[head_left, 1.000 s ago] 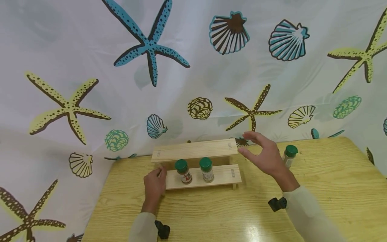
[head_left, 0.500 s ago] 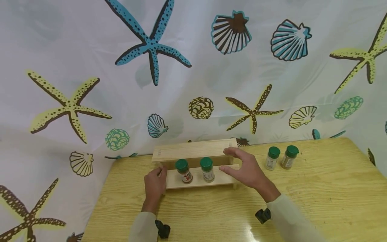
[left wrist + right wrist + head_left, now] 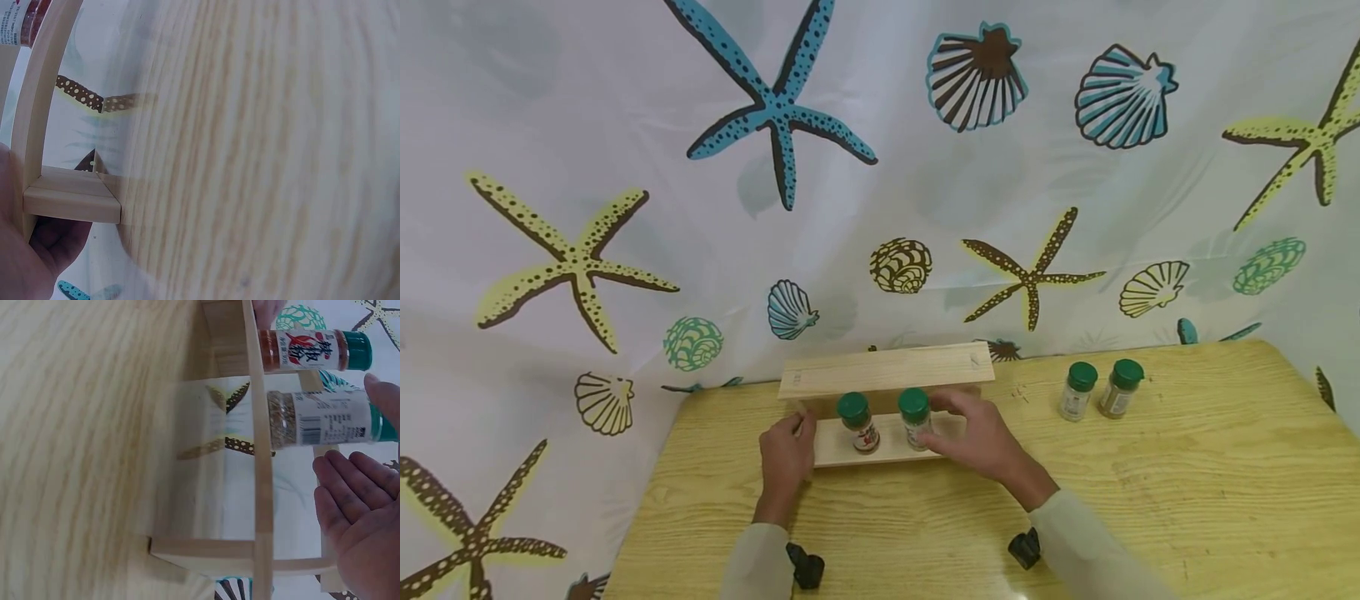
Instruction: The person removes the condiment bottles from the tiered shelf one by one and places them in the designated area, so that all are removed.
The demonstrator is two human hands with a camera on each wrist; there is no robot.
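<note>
A two-tier wooden rack (image 3: 887, 372) stands at the back of the table. My left hand (image 3: 786, 454) grips the left end of its lower shelf, and the left wrist view shows fingers curled behind the rack's leg (image 3: 72, 203). Two green-capped spice jars are on that shelf: one with red powder (image 3: 270, 350) on the left, one with tan contents (image 3: 282, 419) on the right. Around the right jar (image 3: 915, 421) my right hand (image 3: 985, 437) spreads, thumb by the cap and fingers along its other side, with a gap showing below the jar in the right wrist view.
Two more green-capped jars, a nearer-left one (image 3: 1077, 392) and its neighbour (image 3: 1120, 389), stand close together on the wooden table (image 3: 1210, 467) right of the rack. Behind everything hangs a white cloth (image 3: 880, 192) printed with starfish and shells.
My right hand has moved left from beside the two table jars, past the rack's right end, to the right jar on the shelf. The left hand has kept its grip.
</note>
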